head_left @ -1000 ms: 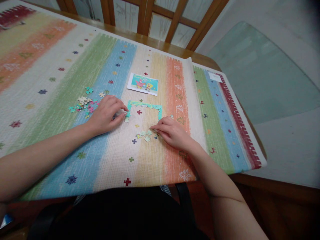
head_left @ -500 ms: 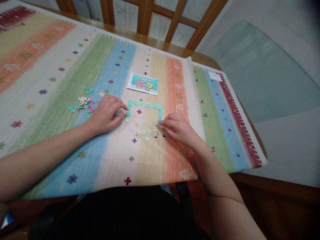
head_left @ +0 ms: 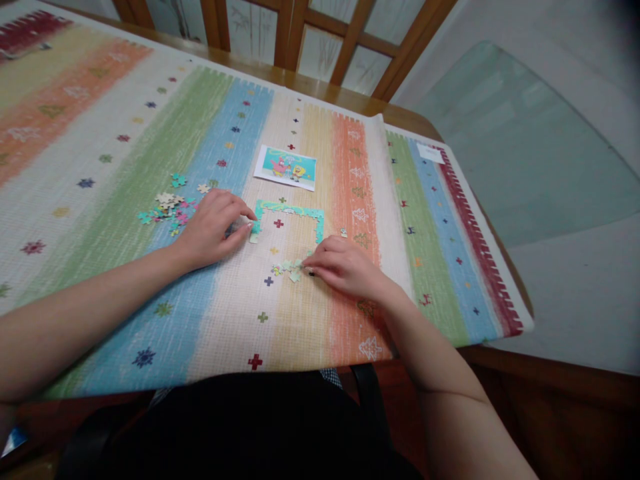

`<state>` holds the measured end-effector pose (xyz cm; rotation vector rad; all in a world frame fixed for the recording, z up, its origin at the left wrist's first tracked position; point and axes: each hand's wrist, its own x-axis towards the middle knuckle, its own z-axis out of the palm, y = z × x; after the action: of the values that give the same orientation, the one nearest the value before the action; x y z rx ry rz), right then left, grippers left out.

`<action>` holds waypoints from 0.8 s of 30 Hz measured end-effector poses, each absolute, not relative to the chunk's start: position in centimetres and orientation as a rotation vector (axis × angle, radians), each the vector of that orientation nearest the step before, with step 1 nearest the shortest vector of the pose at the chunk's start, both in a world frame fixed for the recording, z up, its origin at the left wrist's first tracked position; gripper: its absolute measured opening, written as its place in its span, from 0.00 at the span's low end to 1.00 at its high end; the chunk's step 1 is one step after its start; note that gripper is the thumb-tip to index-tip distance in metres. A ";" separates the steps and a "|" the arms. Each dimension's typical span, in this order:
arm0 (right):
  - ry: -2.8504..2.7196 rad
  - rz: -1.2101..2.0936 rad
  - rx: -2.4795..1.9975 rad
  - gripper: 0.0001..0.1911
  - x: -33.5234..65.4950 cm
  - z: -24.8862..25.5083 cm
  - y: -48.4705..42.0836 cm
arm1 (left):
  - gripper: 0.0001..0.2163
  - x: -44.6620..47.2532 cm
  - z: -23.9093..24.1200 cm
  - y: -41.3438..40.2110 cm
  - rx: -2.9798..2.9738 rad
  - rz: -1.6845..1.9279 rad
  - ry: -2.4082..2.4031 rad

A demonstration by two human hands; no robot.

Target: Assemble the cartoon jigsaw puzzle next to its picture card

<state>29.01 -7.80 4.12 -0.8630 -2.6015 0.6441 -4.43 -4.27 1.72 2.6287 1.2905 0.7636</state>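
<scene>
A partly joined jigsaw puzzle border (head_left: 290,209) in teal lies in front of me, with a top edge and two short sides. My left hand (head_left: 216,225) rests at its left side, thumb and forefinger closed in on a teal edge piece there. My right hand (head_left: 345,265) is lower, below the right side, its thumb and fingers pinched at a small cluster of loose pale green puzzle pieces (head_left: 294,274). The piece at its fingertips is mostly covered. A single small puzzle piece (head_left: 343,232) lies just beyond my right knuckles.
A mixed pile of puzzle pieces (head_left: 173,208) lies left of my left hand. Behind the border is a printed cartoon picture (head_left: 286,168). A white paper slip (head_left: 430,153) sits near the right edge of the striped tablecloth (head_left: 230,333).
My right hand has moved down and left from the border's right side to the loose pale pieces. The small piece beyond its knuckles has come into view. My left hand has stayed put.
</scene>
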 end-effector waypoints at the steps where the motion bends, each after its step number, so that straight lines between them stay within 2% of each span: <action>1: -2.619 0.664 -0.832 0.12 28.8 4.1 -7.9 | 0.10 -4.4 1.7 -4.3 2.631 0.769 1.288; 4: -2.667 0.634 -0.847 0.14 28.2 3.9 -8.3 | 0.09 -4.5 1.7 -4.3 2.636 0.772 1.285; 9: -2.749 0.325 -0.967 0.20 27.4 3.5 -8.8 | 0.10 -4.5 1.6 -4.2 2.614 0.765 1.287; 13: -2.746 0.210 -1.052 0.21 27.1 3.4 -9.1 | 0.10 -4.5 1.5 -4.2 2.610 0.741 1.300; 24: -2.707 0.487 -1.095 0.11 27.4 3.4 -8.7 | 0.10 -4.5 1.5 -4.2 2.628 0.794 1.262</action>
<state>27.44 -8.74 3.44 -1.0954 -2.7072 0.4872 -4.48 -4.23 1.49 2.6282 1.2619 0.7942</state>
